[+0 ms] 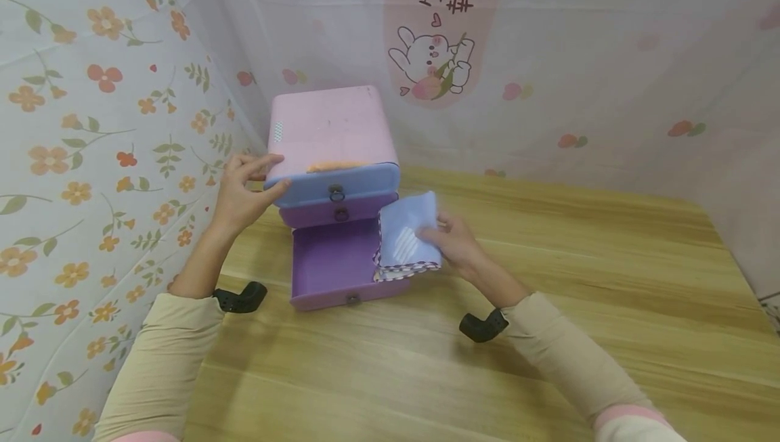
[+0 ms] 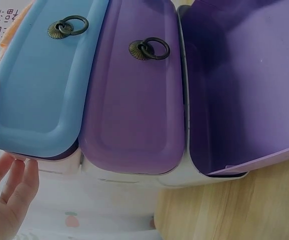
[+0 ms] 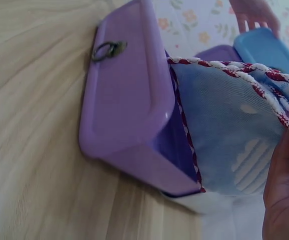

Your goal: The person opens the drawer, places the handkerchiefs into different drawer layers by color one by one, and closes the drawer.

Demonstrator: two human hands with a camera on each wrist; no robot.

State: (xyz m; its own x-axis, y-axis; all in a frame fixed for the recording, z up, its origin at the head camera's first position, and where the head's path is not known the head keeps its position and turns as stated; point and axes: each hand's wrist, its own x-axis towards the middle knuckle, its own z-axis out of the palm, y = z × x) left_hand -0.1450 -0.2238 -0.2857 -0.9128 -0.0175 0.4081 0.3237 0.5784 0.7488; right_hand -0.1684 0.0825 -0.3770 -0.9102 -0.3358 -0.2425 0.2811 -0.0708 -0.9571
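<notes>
A small three-tier drawer box [image 1: 329,124] with a pink top stands at the back left. Its top drawer front is blue [image 2: 39,85], slightly out; the middle one is purple [image 2: 134,105]. The purple bottom drawer [image 1: 329,259] is pulled well out. My left hand [image 1: 240,191] touches the box's left front corner, thumb at the blue front, other fingers along the top and side. My right hand [image 1: 453,242] pinches a folded light-blue cloth [image 1: 408,229] with a white striped patch and twisted dark-red-and-white edging [image 3: 224,64]. The cloth covers the open drawer's right end from view.
The box stands on a wood-grain table [image 1: 548,279]. A floral curtain [image 1: 110,124] hangs close on the left, and a pale printed cloth [image 1: 567,56] hangs behind. Something orange [image 1: 341,166] shows above the blue drawer front. Black wrist mounts [image 1: 484,325] sit below both hands.
</notes>
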